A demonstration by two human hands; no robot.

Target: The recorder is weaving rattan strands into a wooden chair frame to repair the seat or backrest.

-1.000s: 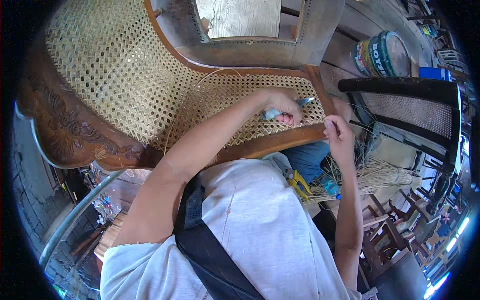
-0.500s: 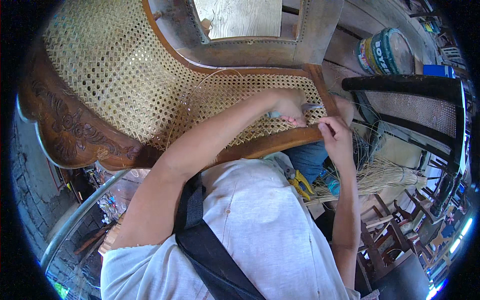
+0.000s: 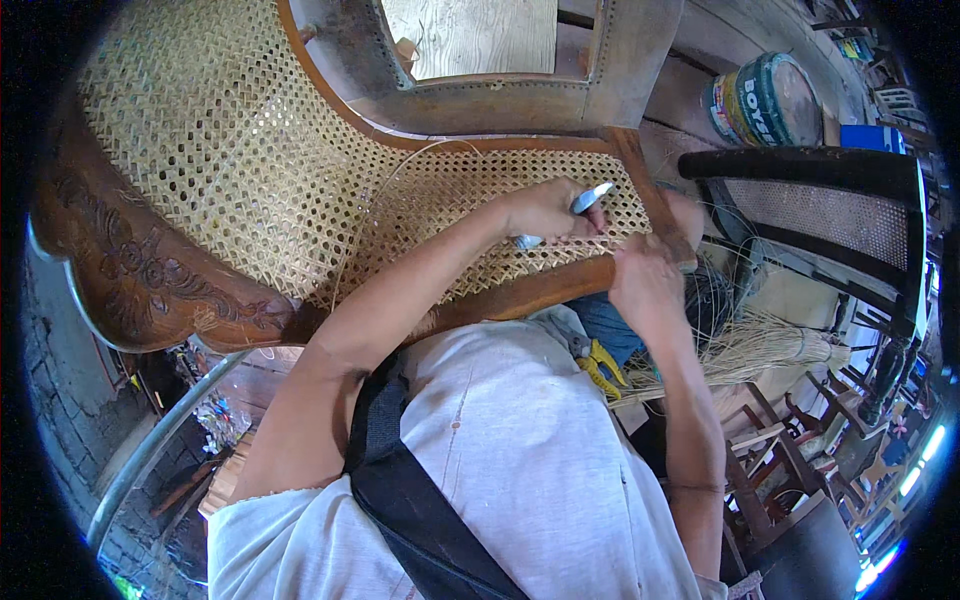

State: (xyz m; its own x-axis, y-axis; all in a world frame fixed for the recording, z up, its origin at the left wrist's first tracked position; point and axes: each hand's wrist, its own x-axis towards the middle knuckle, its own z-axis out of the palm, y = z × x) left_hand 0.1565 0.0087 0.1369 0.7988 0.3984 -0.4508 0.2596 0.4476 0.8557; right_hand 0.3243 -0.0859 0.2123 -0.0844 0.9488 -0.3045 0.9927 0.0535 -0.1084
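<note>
Before me lies a wooden chair frame [image 3: 520, 288] with a woven cane panel [image 3: 470, 200]. Over the narrow right end of the panel, my left hand [image 3: 550, 210] is closed around a slim pointed tool [image 3: 592, 197] with a pale blue and white body. One end of the tool sticks out past the thumb side; its other end shows below the palm. My right hand [image 3: 645, 275] is at the frame's near right corner, fingers bent together against the wood and the cane's edge. Whatever its fingertips pinch is too small or hidden to make out.
Yellow-handled cutters [image 3: 603, 368] rest by my lap. A bundle of loose cane strands [image 3: 770, 342] lies to the right, near a dark chair with a cane back [image 3: 820, 215]. A paint bucket [image 3: 765, 100] stands at the far right. A metal tube [image 3: 160, 450] curves along the left.
My left hand has drawn back to the left and turned, so the tool now points up and away. My right hand has shifted slightly left along the frame's corner.
</note>
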